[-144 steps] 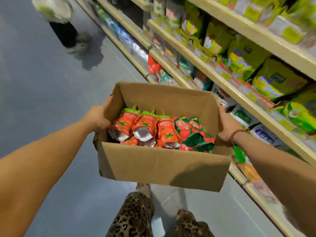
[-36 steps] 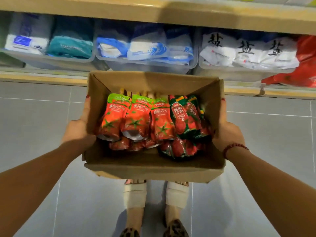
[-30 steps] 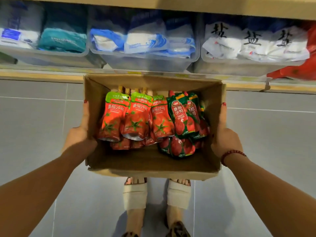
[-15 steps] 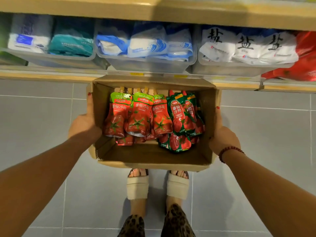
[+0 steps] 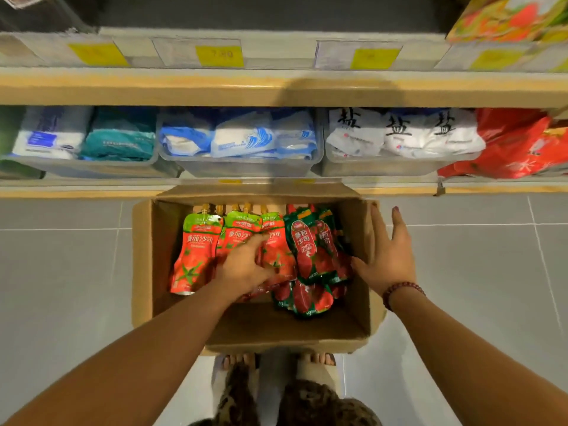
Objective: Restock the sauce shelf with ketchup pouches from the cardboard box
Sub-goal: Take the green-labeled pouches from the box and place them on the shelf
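Observation:
An open cardboard box (image 5: 143, 256) stands on the grey tiled floor, up against the lowest shelf. Inside lie several red ketchup pouches with light-green tops (image 5: 193, 253) on the left and several dark-green ones (image 5: 307, 250) on the right. My left hand (image 5: 242, 267) is down inside the box, its blurred fingers spread over the middle red pouches; none is lifted. My right hand (image 5: 388, 256) hovers open over the box's right wall, thumb toward the dark-green pouches.
Clear plastic bins (image 5: 239, 167) of white, blue and teal bags fill the low shelf behind the box, with red bags (image 5: 507, 149) at the right. A wooden shelf edge (image 5: 184, 87) with yellow price tags (image 5: 219, 56) runs above. My sandalled feet (image 5: 319, 359) stand just behind the box.
The box has gone down to the floor and both hands have let go of its sides. My left hand has moved in onto the pouches; my right hand has opened above the right wall.

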Demonstrator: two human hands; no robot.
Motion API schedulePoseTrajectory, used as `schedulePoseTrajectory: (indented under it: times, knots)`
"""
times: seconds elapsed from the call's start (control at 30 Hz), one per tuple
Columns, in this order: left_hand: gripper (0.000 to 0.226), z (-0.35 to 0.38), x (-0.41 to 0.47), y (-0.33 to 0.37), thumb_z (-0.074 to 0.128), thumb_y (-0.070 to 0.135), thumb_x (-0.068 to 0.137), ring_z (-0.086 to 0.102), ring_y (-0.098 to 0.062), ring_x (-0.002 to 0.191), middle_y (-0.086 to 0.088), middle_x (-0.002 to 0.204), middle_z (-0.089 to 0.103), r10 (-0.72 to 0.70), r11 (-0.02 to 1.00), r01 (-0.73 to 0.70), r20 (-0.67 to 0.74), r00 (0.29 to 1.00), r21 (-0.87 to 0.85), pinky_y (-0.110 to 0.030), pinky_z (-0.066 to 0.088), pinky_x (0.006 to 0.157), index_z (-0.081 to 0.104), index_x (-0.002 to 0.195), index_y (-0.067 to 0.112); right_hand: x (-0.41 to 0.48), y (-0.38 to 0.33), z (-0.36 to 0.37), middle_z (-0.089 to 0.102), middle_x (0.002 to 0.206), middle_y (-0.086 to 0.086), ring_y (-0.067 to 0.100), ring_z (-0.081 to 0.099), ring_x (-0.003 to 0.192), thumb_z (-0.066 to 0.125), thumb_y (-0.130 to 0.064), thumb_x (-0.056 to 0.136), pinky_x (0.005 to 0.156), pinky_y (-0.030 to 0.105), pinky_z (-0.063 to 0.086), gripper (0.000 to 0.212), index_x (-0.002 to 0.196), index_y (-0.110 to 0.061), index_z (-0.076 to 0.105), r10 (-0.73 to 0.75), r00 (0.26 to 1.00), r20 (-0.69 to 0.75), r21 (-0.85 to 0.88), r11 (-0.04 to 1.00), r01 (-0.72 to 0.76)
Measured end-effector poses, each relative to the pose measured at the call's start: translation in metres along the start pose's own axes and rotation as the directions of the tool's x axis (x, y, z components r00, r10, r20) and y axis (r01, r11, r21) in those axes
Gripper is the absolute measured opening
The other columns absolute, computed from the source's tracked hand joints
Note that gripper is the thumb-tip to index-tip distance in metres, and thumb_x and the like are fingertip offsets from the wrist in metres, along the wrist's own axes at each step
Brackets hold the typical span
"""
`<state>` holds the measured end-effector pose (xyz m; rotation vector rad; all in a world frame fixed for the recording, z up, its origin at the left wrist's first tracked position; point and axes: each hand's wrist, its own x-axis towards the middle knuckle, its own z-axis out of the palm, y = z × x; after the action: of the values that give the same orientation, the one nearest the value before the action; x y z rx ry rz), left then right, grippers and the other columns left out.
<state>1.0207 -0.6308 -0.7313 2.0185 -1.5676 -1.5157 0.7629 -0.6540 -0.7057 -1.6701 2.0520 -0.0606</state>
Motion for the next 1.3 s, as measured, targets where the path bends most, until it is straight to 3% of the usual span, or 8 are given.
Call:
schedulePoseTrajectory:
  times: [0.13,0.27,0.4,0.53,0.63,0.97,1.17,1.3]
  knots:
    - [0.082,0.038,0.048,-0.016,0.078,0.014,0.072,0.060,-0.015,0.103,-0.004,0.137,0.050,0.134,0.990,-0.137,0.063,0.989,0.044,-0.009,0.045,0.071,0.036,0.141,0.019,0.012,0.026,0.033,-0.010,0.156,-0.007,0.032,0.037,0.132,0.080,-0.025,0.068,0.095,0.042,0.045,0.122,0.135,-0.052,-0.018,-0.021,0.999,0.025,0.137,0.990,0.018]
    - [0.092,0.052,0.098,-0.034,0.079,0.043,0.067,0.032,-0.022,0.134,-0.005,0.146,0.036,0.216,0.958,-0.228,0.089,0.972,0.174,-0.023,0.028,0.106,0.029,0.144,0.034,0.017,0.030,0.062,0.034,0.148,0.000,0.030,0.055,0.114,0.069,-0.012,0.077,0.081,0.036,0.050,0.111,0.131,-0.060,-0.014,-0.106,0.984,-0.140,0.271,0.952,0.141]
    - [0.105,0.054,0.140,-0.040,0.080,0.062,0.053,0.030,-0.012,0.129,-0.001,0.142,0.041,0.296,0.894,-0.329,0.150,0.943,0.304,-0.021,0.023,0.103,0.026,0.141,0.043,0.023,0.034,0.070,0.058,0.125,0.007,0.032,0.061,0.100,0.058,0.001,0.079,0.076,0.034,0.049,0.107,0.136,-0.059,-0.011,-0.223,0.942,-0.250,0.247,0.926,0.284]
    - [0.120,0.054,0.165,-0.039,0.066,0.084,0.036,0.037,-0.023,0.125,-0.003,0.135,0.041,0.295,0.822,-0.340,0.169,0.940,0.458,-0.040,0.033,0.106,0.017,0.140,0.050,0.028,0.038,0.075,0.060,0.098,-0.004,0.011,0.059,0.073,0.053,0.008,0.078,0.064,0.020,0.046,0.107,0.138,-0.058,-0.007,-0.282,0.924,-0.257,0.260,0.901,0.347]
    - [0.118,0.053,0.166,-0.036,0.065,0.084,0.041,0.034,-0.029,0.127,-0.006,0.138,0.041,0.294,0.772,-0.353,0.196,0.936,0.529,-0.047,0.030,0.106,0.015,0.142,0.049,0.027,0.036,0.074,0.062,0.109,0.004,0.021,0.062,0.079,0.051,0.010,0.078,0.071,0.028,0.051,0.107,0.137,-0.058,-0.007,-0.289,0.925,-0.248,0.272,0.895,0.353]
    - [0.107,0.063,0.148,-0.036,0.083,0.056,0.051,0.029,-0.022,0.121,-0.001,0.127,0.044,0.431,0.844,-0.431,0.074,0.899,0.319,-0.044,0.017,0.110,0.026,0.141,0.047,0.026,0.032,0.074,0.055,0.128,0.008,0.029,0.057,0.104,0.052,0.007,0.081,0.076,0.029,0.048,0.103,0.140,-0.051,-0.009,-0.274,0.937,-0.216,0.278,0.903,0.328]
    - [0.079,0.050,0.131,-0.025,0.084,0.004,0.060,0.051,-0.018,0.107,-0.006,0.116,0.048,0.433,0.882,-0.424,-0.005,0.902,-0.205,-0.026,0.042,0.096,0.056,0.124,0.041,0.027,0.033,0.074,0.055,0.112,-0.003,-0.003,0.046,0.072,0.053,0.005,0.080,0.058,0.006,0.039,0.104,0.138,-0.056,-0.008,-0.251,0.942,-0.224,0.258,0.916,0.306]
    - [0.059,0.042,0.117,-0.019,0.073,-0.015,0.065,0.065,-0.021,0.097,-0.004,0.105,0.068,0.413,0.775,-0.348,0.005,0.911,-0.528,-0.029,0.057,0.073,0.069,0.107,0.026,0.027,0.033,0.076,0.055,0.126,0.002,0.001,0.043,0.080,0.052,0.003,0.082,0.068,0.015,0.040,0.104,0.133,-0.062,-0.011,-0.250,0.935,-0.251,0.277,0.907,0.317]
